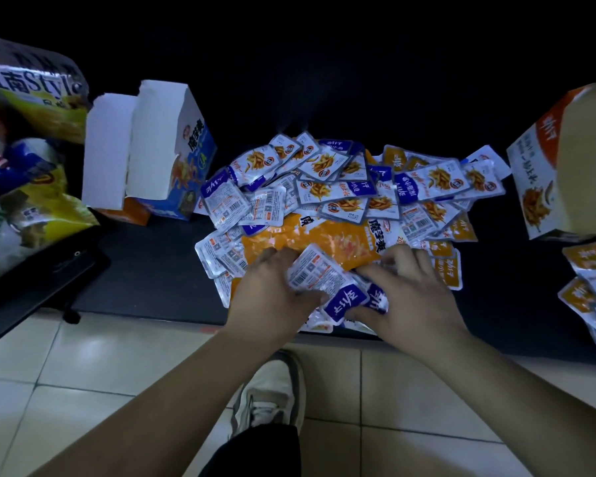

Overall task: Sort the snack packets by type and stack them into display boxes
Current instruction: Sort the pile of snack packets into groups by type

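Left hand [269, 287] and right hand [413, 294] both clutch a packet stack [319, 275]. Its long axis lies diagonal, purple end toward the person's right.

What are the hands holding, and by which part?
A small bunch of blue-ended packets, held between both hands: the left hand grips its left side, the right hand its right side, over the pile.

Three display boxes [183, 149]; one large bag [324, 235]; packets [327, 192] dozens; left hand [272, 290], right hand [413, 290].
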Demonstrator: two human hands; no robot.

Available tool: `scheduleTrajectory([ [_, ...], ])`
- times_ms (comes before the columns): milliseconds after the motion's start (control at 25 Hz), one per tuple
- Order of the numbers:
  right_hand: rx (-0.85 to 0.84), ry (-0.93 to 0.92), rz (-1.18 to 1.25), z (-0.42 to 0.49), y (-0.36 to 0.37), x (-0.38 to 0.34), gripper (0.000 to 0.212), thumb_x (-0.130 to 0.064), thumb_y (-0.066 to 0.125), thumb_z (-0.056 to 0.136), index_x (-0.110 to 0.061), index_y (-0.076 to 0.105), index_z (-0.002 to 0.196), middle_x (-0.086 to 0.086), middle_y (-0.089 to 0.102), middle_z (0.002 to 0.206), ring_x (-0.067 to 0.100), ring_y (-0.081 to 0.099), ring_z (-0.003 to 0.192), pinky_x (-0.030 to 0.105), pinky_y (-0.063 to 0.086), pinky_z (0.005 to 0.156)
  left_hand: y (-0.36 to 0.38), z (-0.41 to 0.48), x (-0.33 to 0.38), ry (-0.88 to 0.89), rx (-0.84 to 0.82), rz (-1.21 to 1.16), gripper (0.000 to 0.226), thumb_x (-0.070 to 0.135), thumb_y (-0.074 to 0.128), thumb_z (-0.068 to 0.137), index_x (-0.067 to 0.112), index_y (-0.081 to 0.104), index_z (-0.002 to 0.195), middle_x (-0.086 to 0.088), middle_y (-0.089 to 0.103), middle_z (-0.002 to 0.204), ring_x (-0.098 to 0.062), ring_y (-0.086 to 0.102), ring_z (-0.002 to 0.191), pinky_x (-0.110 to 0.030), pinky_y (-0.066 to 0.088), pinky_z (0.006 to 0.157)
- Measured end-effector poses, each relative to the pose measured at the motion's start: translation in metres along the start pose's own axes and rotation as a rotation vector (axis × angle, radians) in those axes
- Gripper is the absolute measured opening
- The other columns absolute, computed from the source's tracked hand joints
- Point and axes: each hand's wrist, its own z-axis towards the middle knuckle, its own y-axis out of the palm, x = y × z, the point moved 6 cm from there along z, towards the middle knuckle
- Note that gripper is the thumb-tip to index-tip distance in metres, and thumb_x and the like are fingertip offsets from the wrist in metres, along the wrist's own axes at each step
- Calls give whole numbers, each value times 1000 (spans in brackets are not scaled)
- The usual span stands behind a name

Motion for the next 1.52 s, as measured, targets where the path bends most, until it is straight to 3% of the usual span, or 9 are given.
scheduleTrajectory([
  [160,-16,20,86,6,1,3,63,-65,82,69,-34,67,122,-3,42,153,22,29,146,44,47,99,-16,-10,-17,-255,78,-610,31,13,83,84,26,68,108,9,78,93,-11,75,82,-24,58,61],
  [360,75,14,17,8,-3,7,87,-64,84,66,-25,59,140,0,55,119,24,48,114,40,52,85,-23,-23,-16,-344,235,-947,36,7,80,87,24,70,116,3,80,103,-19,77,97,-51,61,90],
  [640,35,-34,-30,15,0,1,77,-55,86,70,-21,61,134,0,54,132,26,48,124,46,46,96,-13,-31,-20,-368,173,-961,41,6,73,93,29,67,127,1,78,104,-25,74,97,-57,56,97],
  [760,73,-78,-40,15,-1,-6,61,-45,88,73,-20,65,124,-1,60,118,28,56,112,43,47,90,-13,-33,-20,-348,201,-958,42,3,71,94,30,66,126,4,79,104,-19,76,96,-47,59,91],
  [840,36,-66,-27,19,1,-9,72,-41,87,75,-20,59,138,1,59,117,28,54,112,45,47,94,-13,-34,-20,-335,202,-960,40,0,69,95,28,67,123,4,79,104,-18,77,96,-42,60,88],
  [1080,-200,33,50,38,-1,-8,101,-50,75,87,-32,13,163,-9,9,169,19,2,157,43,13,127,-13,-33,-28,-341,218,-918,37,0,71,93,31,68,113,4,79,100,-22,76,95,-45,60,90],
  [1240,29,-27,28,26,3,-20,78,-26,91,75,-11,56,143,15,54,147,39,51,133,57,48,106,-14,-33,-29,-348,212,-909,36,-1,70,93,29,69,112,4,79,100,-22,76,95,-43,60,86],
  [1360,129,-63,75,23,6,-23,58,-14,91,73,-10,67,126,11,64,119,34,58,109,49,56,88,-14,-34,-27,-353,206,-928,35,-2,71,92,27,70,112,3,80,99,-21,76,95,-43,60,84],
  [1520,29,176,380,32,-18,-12,25,-21,74,92,-23,65,115,-6,66,103,14,62,91,30,52,72,-21,-32,-26,-365,208,-998,39,-1,73,90,25,70,118,-2,79,105,-27,76,98,-54,58,94],
])
